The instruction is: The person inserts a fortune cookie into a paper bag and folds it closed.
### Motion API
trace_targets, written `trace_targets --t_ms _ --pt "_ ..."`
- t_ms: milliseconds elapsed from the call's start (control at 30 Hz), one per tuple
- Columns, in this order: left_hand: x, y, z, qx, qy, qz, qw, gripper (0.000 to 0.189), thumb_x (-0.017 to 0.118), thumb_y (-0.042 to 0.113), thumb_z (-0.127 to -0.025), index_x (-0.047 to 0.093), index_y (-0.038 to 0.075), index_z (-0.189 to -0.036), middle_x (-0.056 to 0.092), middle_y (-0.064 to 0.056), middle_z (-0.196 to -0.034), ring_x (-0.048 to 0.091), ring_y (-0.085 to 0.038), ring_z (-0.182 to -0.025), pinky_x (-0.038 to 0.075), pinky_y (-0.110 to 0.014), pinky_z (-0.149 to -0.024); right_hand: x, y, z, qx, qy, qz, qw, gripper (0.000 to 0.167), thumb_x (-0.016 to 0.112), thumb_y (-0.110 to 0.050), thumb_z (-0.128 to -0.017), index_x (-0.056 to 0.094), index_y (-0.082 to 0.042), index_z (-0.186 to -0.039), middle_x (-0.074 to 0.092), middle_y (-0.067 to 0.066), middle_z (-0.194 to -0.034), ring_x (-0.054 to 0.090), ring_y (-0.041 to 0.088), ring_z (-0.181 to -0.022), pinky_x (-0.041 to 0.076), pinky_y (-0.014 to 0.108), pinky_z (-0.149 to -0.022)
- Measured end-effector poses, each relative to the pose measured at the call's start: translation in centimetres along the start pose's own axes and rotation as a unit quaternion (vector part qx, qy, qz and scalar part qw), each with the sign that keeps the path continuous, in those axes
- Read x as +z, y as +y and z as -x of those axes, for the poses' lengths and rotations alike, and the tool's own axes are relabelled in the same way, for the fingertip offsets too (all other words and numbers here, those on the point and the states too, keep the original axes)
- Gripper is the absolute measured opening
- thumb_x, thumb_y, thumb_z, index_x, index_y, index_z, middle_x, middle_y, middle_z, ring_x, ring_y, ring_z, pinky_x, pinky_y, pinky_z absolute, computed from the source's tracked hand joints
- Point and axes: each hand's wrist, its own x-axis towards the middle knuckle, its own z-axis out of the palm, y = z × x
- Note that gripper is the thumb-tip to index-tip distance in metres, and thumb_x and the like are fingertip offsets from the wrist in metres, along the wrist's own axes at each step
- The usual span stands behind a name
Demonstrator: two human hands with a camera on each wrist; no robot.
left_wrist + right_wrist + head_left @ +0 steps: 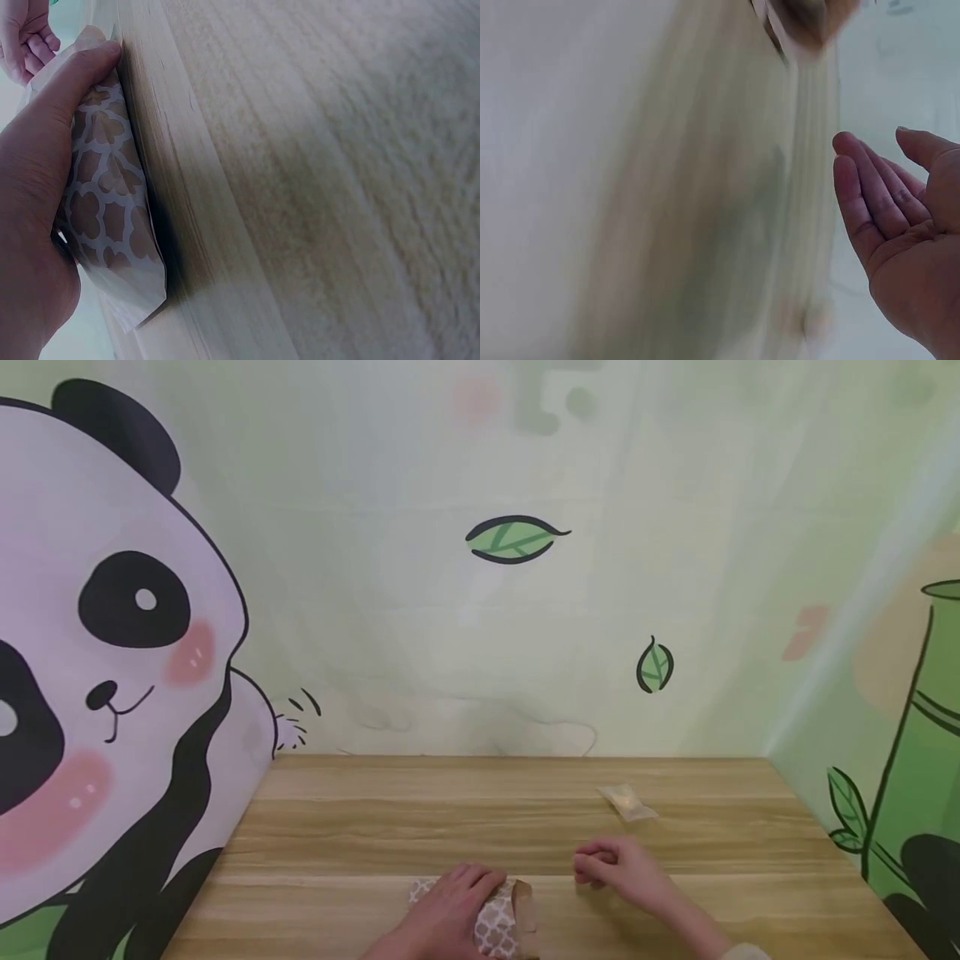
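Observation:
Near the table's front edge, my left hand (450, 914) grips a small paper bag (498, 927) with a brown-and-white lattice pattern. In the left wrist view, the thumb lies along the near face of the bag (111, 180), and the other fingers are hidden behind it. The bag's plain brown end faces right, towards my right hand (622, 872). That hand is raised over the table, apart from the bag. Its fingers are loosely bent with nothing between them, as the right wrist view of the hand (907, 217) shows.
A small translucent packet (627, 802) lies towards the back right of the wooden table (360, 827), beyond my right hand. Behind the table hangs a pale green backdrop (375, 568) printed with a panda, leaves and bamboo.

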Motion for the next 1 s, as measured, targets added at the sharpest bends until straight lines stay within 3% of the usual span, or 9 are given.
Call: trace_targets --t_ms 233,433,733,1000 --pt "0.2 -0.2 0.1 0.024 0.017 -0.027 0.9992 0.100 0.080 0.077 -0.077 0.058 0.009 -0.147 0.063 -0.005 -0.138 0.059 -0.020 -0.127 0.050 -0.039 -0.110 -5.2 -0.5 -0.9 0.008 0.074 0.079 0.9942 0.031 0.066 -0.013 -0.107 0.068 0.016 -0.116 0.077 0.024 -0.099 0.077 0.026 -0.087 0.064 0.037 -0.074" --pt "-0.1 -0.2 0.2 0.025 0.013 -0.030 0.9991 0.099 0.080 0.076 -0.078 0.057 0.009 -0.147 0.063 -0.006 -0.139 0.059 -0.021 -0.128 0.049 -0.039 -0.111 -8.7 -0.6 -2.2 0.037 0.137 0.175 0.9743 0.026 0.069 -0.016 -0.106 0.073 0.009 -0.111 0.078 0.015 -0.091 0.076 0.024 -0.081 0.063 0.039 -0.070" --pt "-0.2 0.0 0.2 0.025 0.014 -0.008 0.9995 0.094 0.080 0.074 -0.080 0.059 0.010 -0.146 0.063 -0.003 -0.136 0.059 -0.019 -0.126 0.051 -0.037 -0.106 -11.8 0.8 -3.5 0.082 0.136 0.282 0.9463 0.028 0.071 -0.023 -0.104 0.073 0.005 -0.105 0.078 0.012 -0.090 0.075 0.029 -0.083 0.060 0.042 -0.071" --pt "-0.2 0.1 0.1 0.030 0.009 0.000 0.9995 0.091 0.077 0.072 -0.086 0.058 0.009 -0.149 0.063 -0.004 -0.137 0.059 -0.020 -0.127 0.052 -0.037 -0.106 -12.3 2.4 -4.7 0.119 0.134 0.294 0.9387 0.034 0.071 -0.029 -0.104 0.072 0.005 -0.105 0.074 0.011 -0.091 0.068 0.022 -0.081 0.058 0.041 -0.072"
